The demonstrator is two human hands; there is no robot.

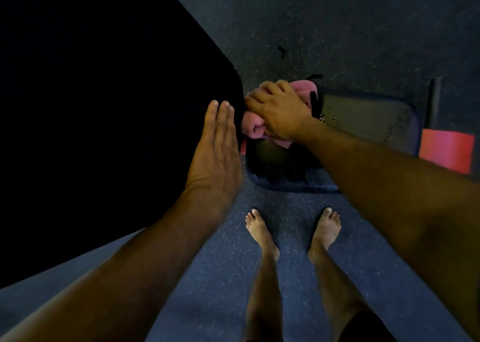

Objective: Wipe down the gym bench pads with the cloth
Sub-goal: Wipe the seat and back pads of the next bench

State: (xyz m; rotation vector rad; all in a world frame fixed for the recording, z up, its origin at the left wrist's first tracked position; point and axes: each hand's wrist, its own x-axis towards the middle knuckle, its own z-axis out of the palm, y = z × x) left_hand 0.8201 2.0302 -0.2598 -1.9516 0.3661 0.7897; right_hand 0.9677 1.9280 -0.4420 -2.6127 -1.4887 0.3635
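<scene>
A large black bench pad [104,108] fills the left half of the head view. My left hand [217,147] lies flat with straight fingers on the pad's right edge. Just right of that edge, my right hand [279,109] grips a bunched pink cloth [255,128] and holds it against the pad's rounded end. Parts of the cloth stick out above and below the fingers. A lower, smaller pad [363,118] with a dark rim sits under and to the right of the cloth.
Dark speckled rubber floor [220,263] spreads below and behind. My two bare feet [293,232] stand on it close to the bench. A red frame part [446,150] shows at the right edge.
</scene>
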